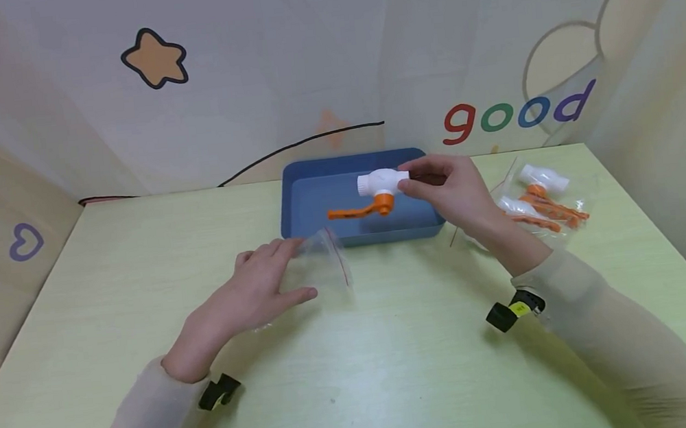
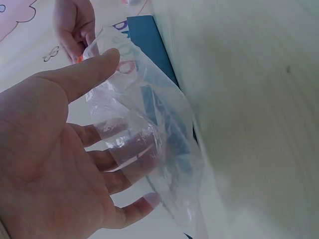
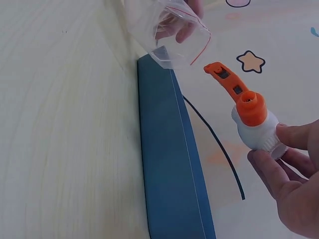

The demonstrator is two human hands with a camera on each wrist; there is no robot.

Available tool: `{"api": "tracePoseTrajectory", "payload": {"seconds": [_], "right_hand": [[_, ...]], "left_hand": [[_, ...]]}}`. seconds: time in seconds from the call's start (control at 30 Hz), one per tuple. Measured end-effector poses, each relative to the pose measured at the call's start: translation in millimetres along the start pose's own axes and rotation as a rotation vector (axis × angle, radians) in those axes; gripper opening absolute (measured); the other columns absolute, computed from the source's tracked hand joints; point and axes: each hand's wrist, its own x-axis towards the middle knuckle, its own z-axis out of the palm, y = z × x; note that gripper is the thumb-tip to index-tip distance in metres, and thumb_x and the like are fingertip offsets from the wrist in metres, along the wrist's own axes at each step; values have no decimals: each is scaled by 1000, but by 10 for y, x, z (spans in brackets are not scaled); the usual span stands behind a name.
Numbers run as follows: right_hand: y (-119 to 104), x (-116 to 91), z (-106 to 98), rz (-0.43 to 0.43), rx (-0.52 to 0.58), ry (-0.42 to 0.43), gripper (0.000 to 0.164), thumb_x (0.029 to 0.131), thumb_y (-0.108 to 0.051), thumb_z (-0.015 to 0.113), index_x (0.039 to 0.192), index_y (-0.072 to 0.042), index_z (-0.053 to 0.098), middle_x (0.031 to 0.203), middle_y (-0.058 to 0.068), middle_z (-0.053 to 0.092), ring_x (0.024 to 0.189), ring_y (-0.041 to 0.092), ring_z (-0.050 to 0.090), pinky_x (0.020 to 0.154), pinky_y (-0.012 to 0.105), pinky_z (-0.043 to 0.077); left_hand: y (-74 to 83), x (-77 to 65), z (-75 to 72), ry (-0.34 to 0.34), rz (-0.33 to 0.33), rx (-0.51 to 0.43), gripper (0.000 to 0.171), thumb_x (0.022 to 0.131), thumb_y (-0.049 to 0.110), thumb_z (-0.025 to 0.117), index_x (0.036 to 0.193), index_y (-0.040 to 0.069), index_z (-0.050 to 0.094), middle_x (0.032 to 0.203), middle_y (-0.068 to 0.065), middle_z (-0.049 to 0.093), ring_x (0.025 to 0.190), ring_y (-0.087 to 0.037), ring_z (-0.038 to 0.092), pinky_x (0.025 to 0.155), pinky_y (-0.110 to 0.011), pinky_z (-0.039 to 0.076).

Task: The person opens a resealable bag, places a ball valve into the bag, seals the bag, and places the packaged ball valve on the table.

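Observation:
My right hand (image 1: 455,186) pinches one end of a white plastic ball valve (image 3: 256,132) with an orange lever handle (image 1: 355,211). The valve is held above the blue tray (image 1: 382,236), its lever pointing left. A clear zip bag (image 1: 326,264) with a red seal line is at my left hand (image 1: 254,288), in front of the tray. In the left wrist view, the thumb (image 2: 94,74) and fingers are spread apart. Several fingers show through the thin film (image 2: 149,129) and touch it. The bag looks empty.
At the right of the pale green table (image 1: 359,378), clear bags hold more white valves (image 1: 544,177) with orange handles (image 1: 556,210). A printed curtain (image 1: 303,59) hangs behind the tray. Each wrist wears a black strap-on device (image 1: 502,316).

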Motion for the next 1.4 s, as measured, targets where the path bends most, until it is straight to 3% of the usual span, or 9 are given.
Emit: {"api": "tracePoseTrajectory", "payload": {"seconds": [0.3,0.53,0.8,1.07,1.4], "right_hand": [[41,-70,-29,23,-5,-31,33,97,-21,75,126,-8,71,121,9,69,104,23,67,87,24,55],[58,-134,2,-15,32,-94,30,95,-17,77,122,-5,73,117,10,71,100,25,69,92,39,56],[31,-179,60,-20,11,-117,29,94,-16,78,121,-4,73,116,11,71,99,24,68,85,25,55],[40,-202,114,-14,-19,-153,29,94,-16,78,120,-6,73,115,9,71,99,25,67,83,26,57],[11,-263,180,-65,-15,-193,28,92,-17,80,117,-5,75,107,8,73,95,23,69,81,28,57]], "left_hand": [[-20,8,-30,18,-21,-2,79,95,39,75,155,4,37,150,-16,49,135,-34,48,104,-65,28],[14,34,-38,28,-29,-12,81,94,39,75,155,3,36,150,-17,48,135,-35,48,104,-65,28],[47,52,-28,38,-10,-14,81,95,40,75,155,3,36,153,-16,46,139,-35,44,103,-64,28],[107,94,-27,43,-11,-18,82,94,41,76,155,3,36,153,-16,46,140,-34,43,104,-62,28],[160,120,4,36,3,-23,81,94,41,75,155,3,37,152,-15,47,139,-34,44,105,-62,28]]}}
